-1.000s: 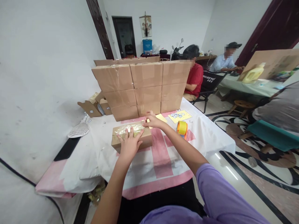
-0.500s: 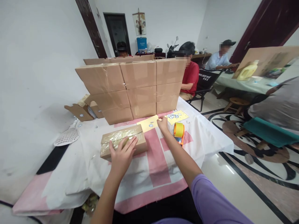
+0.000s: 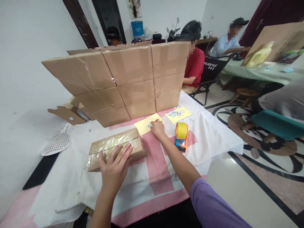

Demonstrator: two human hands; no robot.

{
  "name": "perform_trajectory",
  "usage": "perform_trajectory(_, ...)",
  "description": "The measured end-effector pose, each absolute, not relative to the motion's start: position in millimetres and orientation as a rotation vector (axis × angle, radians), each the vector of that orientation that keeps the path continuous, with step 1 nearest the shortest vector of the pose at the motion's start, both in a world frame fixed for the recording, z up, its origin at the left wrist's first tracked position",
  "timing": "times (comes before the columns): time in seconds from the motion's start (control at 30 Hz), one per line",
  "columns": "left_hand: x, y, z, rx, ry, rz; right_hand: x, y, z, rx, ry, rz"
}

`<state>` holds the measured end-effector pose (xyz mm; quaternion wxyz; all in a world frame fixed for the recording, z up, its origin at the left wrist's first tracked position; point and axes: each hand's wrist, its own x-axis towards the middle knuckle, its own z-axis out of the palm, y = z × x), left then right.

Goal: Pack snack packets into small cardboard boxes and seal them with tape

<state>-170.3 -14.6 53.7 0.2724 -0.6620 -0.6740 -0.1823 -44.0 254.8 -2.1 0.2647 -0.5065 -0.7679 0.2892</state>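
Note:
A small cardboard box (image 3: 99,155) with shiny clear tape over its top lies on the table in front of me. My left hand (image 3: 115,164) rests on that box with its fingers spread. Over a yellow sheet (image 3: 142,123), my right hand (image 3: 157,128) has its fingertips drawn together beside a small blue-edged white sticker (image 3: 149,125); whether they grip it is too small to tell. A second yellow sheet (image 3: 175,119), to the right, bears several such stickers. Nearer my right forearm stands a tape dispenser (image 3: 181,137) with a yellow roll.
Stacked cardboard boxes (image 3: 135,98) form a wall across the table's far side. Open cartons (image 3: 67,114) and a white perforated scoop (image 3: 57,144) lie at left. Behind the stack sits a person in red (image 3: 196,66); other people are farther back and at right.
My right hand has moved left and slightly nearer, from the gap between the yellow sheets to the sticker on the left one. My left hand stays on the box. The view has shifted.

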Motion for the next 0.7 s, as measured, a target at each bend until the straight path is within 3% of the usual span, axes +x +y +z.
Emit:
perform_trajectory(0.23,-169.1,-10.6,54.5,-1.771,-1.801,-0.494,-47.7,256.3,-7.6,-1.384,-2.070,0.782)
perform_trajectory(0.43,-169.2,-9.9,59.7,-1.797,-1.810,-0.509,-46.3,255.8,-3.6,-1.141,-1.922,0.960)
perform_trajectory(0.7,-161.1,41.8,127.0,-1.795,-1.914,-0.889,-39.4,231.4,25.0,-0.728,-1.692,1.012)
